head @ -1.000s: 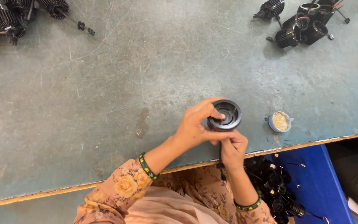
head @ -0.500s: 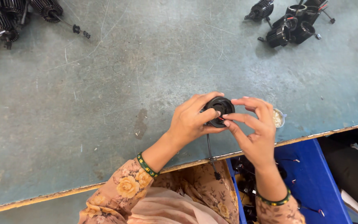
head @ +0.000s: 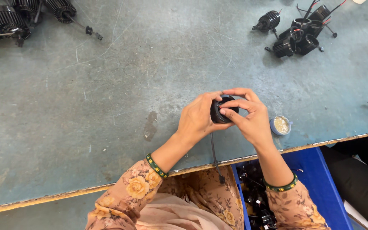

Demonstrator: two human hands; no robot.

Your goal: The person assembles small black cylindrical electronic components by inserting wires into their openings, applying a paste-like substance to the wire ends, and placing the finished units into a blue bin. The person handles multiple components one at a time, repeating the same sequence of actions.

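Scratched blue-grey worn metal surface (head: 107,93) fills your view, its wooden edge running along the bottom. Your left hand (head: 199,119) and your right hand (head: 250,117) meet above it near that front edge, both clamped on a small round black ribbed housing (head: 222,111); your left fingers wrap it from the side, your right fingers (head: 231,104) pinch across its open face. A thin black cable (head: 214,153) hangs down from it past the edge. Just beside your right hand sits a small blue cap holding pale paste (head: 281,125). Black finned parts lie far left (head: 9,17) and far right (head: 297,36). Below, a blue plastic bin (head: 320,187) holds more black pieces.
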